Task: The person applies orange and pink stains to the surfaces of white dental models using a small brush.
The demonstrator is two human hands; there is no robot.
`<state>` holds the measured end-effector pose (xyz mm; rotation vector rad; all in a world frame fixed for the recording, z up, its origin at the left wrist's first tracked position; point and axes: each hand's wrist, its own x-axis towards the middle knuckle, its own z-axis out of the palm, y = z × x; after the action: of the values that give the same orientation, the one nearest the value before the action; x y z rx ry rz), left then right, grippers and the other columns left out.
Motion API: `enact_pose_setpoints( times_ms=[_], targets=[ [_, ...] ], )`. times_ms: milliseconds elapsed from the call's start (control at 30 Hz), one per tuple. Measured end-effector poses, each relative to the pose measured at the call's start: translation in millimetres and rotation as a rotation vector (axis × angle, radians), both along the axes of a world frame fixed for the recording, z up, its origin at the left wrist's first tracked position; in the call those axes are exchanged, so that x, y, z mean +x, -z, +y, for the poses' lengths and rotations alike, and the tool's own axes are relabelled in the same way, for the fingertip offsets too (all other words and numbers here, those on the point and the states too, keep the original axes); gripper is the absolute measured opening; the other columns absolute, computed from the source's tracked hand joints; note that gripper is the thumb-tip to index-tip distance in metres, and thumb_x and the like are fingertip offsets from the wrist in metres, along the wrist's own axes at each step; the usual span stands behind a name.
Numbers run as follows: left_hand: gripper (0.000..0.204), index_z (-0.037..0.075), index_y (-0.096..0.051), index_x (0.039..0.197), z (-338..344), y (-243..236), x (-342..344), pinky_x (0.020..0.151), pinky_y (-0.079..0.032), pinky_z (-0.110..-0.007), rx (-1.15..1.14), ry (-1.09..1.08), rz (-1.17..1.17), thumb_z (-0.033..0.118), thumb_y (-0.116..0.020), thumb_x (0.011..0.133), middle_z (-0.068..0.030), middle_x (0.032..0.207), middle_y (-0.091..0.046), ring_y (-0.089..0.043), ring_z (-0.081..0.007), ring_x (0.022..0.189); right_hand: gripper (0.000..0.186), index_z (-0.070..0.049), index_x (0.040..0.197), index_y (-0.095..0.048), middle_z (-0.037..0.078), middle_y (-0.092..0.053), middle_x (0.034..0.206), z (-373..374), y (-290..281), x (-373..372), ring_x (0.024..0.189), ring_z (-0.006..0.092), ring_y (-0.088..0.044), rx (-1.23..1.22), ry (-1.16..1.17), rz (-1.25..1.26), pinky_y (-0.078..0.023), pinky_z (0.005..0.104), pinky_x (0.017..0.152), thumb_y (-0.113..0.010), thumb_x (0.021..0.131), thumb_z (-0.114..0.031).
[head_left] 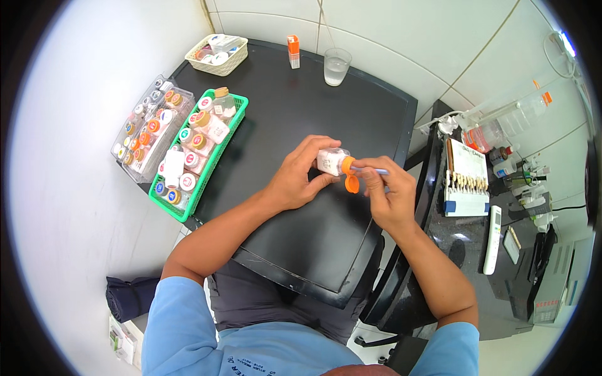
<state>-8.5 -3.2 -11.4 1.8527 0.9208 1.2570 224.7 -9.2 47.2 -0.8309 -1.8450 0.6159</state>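
Left hand [301,173] grips the small bottle [329,162], laid over sideways; right hand [390,188] pinches a slim bluish stick [380,171] right at its mouth. Orange lid [352,184] already open, hanging just below the stick, not yet closed! Well left of the fingers: green basket [243,100], bottle-filled.

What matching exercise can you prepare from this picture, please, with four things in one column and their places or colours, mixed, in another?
Things:
1. Remote control
2. Small bottle
3. Long basket
4. Thin tool

Places or colours:
A. In the right hand
B. Bright green
C. On the dark counter
D. In the left hand

Right pairs: 1-C, 2-D, 3-B, 4-A
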Motion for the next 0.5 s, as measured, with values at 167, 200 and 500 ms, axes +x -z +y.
enact_pose_setpoints(
  times_ms=[167, 200, 500],
  targets=[
    [0.055, -0.001, -0.058, 0.150, 0.0, -3.7, 6.1, 0.113, -0.063, -0.039, -0.045, 0.006, 0.004, -0.004, -0.079, 0.099, -0.0153, 0.149, -0.058, -0.068, -0.0268, 0.136, 0.013, 0.001, 0.114, -0.081, 0.011, -0.077, 0.093, -3.5, -2.5, 13.0, 0.069, 0.0155, -0.066, -0.006, 0.076, 0.010, -0.049, 0.0287, 0.062, -0.072, 0.110, -0.009],
    [0.054, -0.001, -0.058, 0.150, -0.2, -4.3, 7.0, 0.113, -0.063, -0.039, -0.059, 0.015, -0.005, -0.005, -0.078, 0.100, -0.0154, 0.149, -0.058, -0.068, -0.0264, 0.135, 0.013, 0.000, 0.114, -0.081, 0.011, -0.077, 0.093, -2.6, -1.7, 12.0, 0.069, 0.0152, -0.065, 0.020, 0.086, 0.022, -0.049, 0.0285, 0.062, -0.072, 0.110, -0.009],
    [0.059, -0.001, -0.055, 0.158, 0.1, -9.8, 2.1, 0.112, -0.063, -0.038, -0.045, 0.122, 0.001, -0.008, -0.073, 0.102, -0.0157, 0.148, -0.059, -0.068, -0.0252, 0.134, 0.013, -0.001, 0.114, -0.082, 0.011, -0.078, 0.096, -1.2, -4.3, 13.6, 0.072, 0.0152, -0.067, -0.079, -0.066, 0.019, -0.051, 0.0306, 0.065, -0.071, 0.110, -0.007]
  ],
)
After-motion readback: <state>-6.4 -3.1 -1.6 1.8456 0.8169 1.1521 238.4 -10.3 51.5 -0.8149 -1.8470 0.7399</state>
